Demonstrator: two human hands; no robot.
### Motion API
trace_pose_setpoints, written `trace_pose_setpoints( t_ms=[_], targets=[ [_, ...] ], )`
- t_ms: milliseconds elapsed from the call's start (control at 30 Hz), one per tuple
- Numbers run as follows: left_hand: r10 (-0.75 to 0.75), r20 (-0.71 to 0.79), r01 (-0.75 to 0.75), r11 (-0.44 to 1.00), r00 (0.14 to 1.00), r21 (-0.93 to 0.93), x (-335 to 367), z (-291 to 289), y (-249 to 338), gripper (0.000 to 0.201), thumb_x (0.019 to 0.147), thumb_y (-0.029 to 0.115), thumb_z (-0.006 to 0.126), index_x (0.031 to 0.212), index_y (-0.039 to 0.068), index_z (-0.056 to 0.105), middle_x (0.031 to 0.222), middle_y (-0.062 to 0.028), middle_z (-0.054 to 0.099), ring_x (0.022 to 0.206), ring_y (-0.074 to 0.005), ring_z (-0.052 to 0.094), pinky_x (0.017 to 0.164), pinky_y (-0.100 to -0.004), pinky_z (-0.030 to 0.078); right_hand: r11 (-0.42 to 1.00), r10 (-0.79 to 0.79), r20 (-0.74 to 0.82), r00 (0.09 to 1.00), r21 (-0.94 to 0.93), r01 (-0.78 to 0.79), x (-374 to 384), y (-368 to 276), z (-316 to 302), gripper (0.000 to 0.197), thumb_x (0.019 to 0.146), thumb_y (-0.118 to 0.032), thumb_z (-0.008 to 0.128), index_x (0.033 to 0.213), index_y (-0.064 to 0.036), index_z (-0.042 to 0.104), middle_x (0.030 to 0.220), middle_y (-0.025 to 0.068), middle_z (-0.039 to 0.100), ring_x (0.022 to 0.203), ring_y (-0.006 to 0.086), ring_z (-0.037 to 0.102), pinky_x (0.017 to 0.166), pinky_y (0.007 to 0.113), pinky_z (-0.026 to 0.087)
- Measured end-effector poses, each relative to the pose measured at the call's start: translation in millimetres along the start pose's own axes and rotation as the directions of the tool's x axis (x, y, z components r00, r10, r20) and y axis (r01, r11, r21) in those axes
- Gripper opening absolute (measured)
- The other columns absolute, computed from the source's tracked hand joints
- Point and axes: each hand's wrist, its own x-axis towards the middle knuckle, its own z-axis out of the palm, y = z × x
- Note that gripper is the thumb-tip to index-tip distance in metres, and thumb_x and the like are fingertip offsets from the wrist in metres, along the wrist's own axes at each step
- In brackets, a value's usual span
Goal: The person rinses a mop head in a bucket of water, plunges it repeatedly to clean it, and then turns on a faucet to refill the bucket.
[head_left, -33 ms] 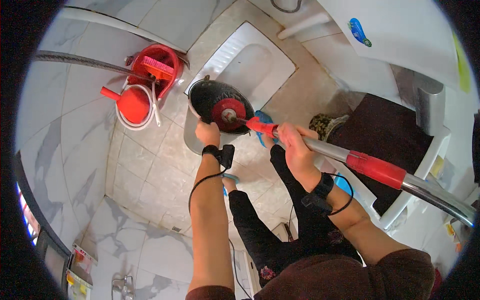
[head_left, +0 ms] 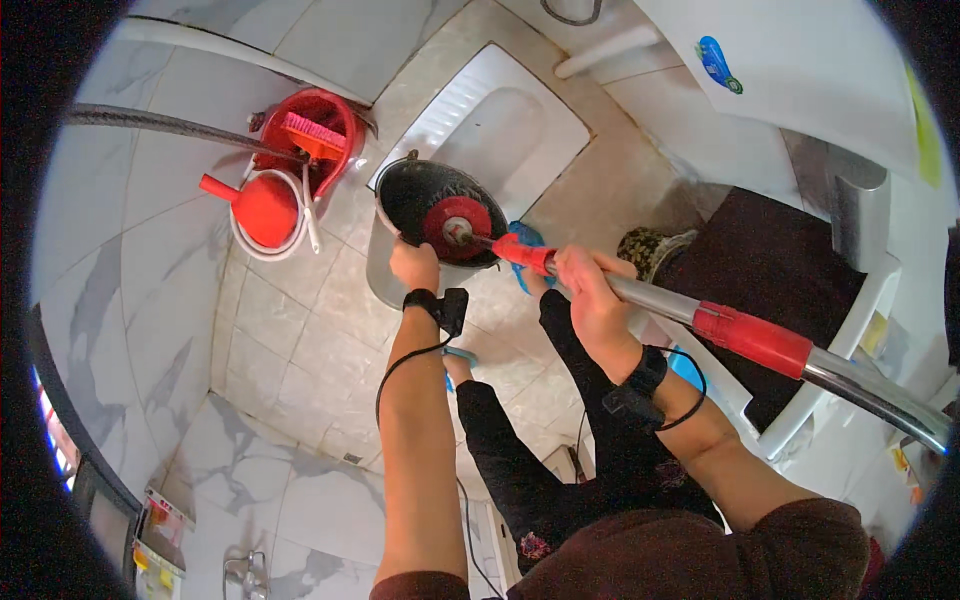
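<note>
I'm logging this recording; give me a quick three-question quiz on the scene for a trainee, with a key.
1. True or false: the left grip is on the rim of the dark bucket.
2. What colour is the dipper over the white pail? a) blue b) red c) green
3. Fill in: the right grip is closed around the ____.

Key: 1. true; 2. b; 3. pole

1. Cannot see the underside of the red mop head [head_left: 477,217], hidden in the black bucket [head_left: 403,195].
2. Cannot make out most fingertips of the left hand [head_left: 415,266].
3. Cannot follow the mop pole [head_left: 755,339] past the right edge.
</note>
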Motion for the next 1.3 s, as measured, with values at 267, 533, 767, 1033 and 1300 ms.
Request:
trace_pose_setpoints(
  t_ms=[267, 533, 767, 1033, 1300],
  targets=[
    [0.018, 0.015, -0.018, 0.999, 1.0, -0.029, 14.1, 12.6, 12.8, 0.027, 0.06, 0.006, 0.052, 0.085, -0.002, 0.057, 0.076, -0.023, 0.059, 0.071, -0.0381, 0.059, 0.066, -0.0424, 0.047, 0.997, -0.029, -0.048, 0.998, -0.076, 0.026, 11.2, -8.7, 3.7, 0.027, 0.08, -0.01, 0.049, 0.056, 0.0007, 0.041, 0.059, 0.002, 0.041, 0.057, 0.0079, 0.035, 0.054, 0.023, 0.029],
    [0.046, -0.09, -0.038, 0.995, 0.995, 0.089, 11.0, 22.9, 39.9, 0.028, 0.059, 0.005, 0.055, 0.086, -0.004, 0.056, 0.075, -0.0242, 0.059, 0.071, -0.0377, 0.059, 0.067, -0.0422, 0.048, 0.998, 0.052, -0.013, 0.999, 0.04, -0.051, 20.8, -7.9, -4.9, 0.021, 0.081, -0.02, 0.053, 0.07, -0.002, 0.052, 0.072, -0.0001, 0.049, 0.065, 0.0062, 0.043, 0.061, 0.02, 0.038],
    [0.124, -0.032, -0.123, 0.992, 0.992, 0.031, 21.3, 38.4, 38.3, 0.026, 0.061, 0.004, 0.052, 0.085, -0.006, 0.055, 0.078, -0.0247, 0.059, 0.073, -0.0391, 0.058, 0.068, -0.043, 0.047, 0.995, 0.084, -0.073, 0.994, 0.063, -0.08, 31.1, -8.4, -3.9, 0.022, 0.08, -0.016, 0.051, 0.064, -0.0013, 0.048, 0.065, 0.001, 0.046, 0.063, 0.0078, 0.041, 0.061, 0.022, 0.036],
    [0.113, -0.1, -0.109, 0.993, 0.989, 0.047, 32.3, 49.5, 46.6, 0.024, 0.061, 0.004, 0.052, 0.083, -0.006, 0.055, 0.075, -0.0237, 0.059, 0.072, -0.039, 0.058, 0.066, -0.0436, 0.047, 0.988, 0.104, -0.054, 0.993, 0.12, -0.097, 42.7, -10.0, 0.3, 0.028, 0.081, -0.008, 0.044, 0.055, -0.0023, 0.034, 0.057, 0.0013, 0.034, 0.056, 0.0093, 0.031, 0.059, 0.024, 0.029],
    [0.111, -0.068, -0.109, 0.993, 0.991, 0.038, 33.1, 66.3, 66.2, 0.018, 0.059, 0.007, 0.053, 0.071, -0.005, 0.056, 0.072, -0.0238, 0.058, 0.068, -0.0395, 0.057, 0.064, -0.0445, 0.046, 0.971, 0.147, -0.049, 0.988, 0.196, -0.135, 52.6, 12.3, -27.9, 0.019, 0.083, -0.021, 0.053, 0.078, -0.0024, 0.051, 0.078, 0.0022, 0.053, 0.075, 0.0072, 0.05, 0.072, 0.02, 0.04]
  ],
)
